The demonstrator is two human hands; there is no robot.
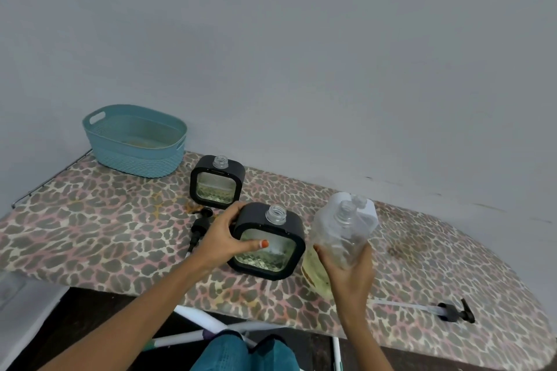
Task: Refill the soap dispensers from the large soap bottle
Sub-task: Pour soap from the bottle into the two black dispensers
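Soap, shallow and greenish, in farther dispenser (217, 182) and nearer dispenser (268, 242), both square, black-framed, uncapped, on leopard-print board (90, 220); left hand (224, 238) fingers curl round the nearer, right hand (351, 271) fingers wrap the clear large soap bottle (340, 232) just beside.

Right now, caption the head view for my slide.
Left hand holds the near dispenser; right hand grips the large soap bottle.

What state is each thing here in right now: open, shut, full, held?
Near dispenser: pump off, neck open, soap low, gripped by left hand.
Far dispenser: pump off, neck open, soap low.
Large soap bottle: uncapped, mostly empty, held by right hand.
Left pump: lying loose.
Right pump: lying loose.
Basket: upright.
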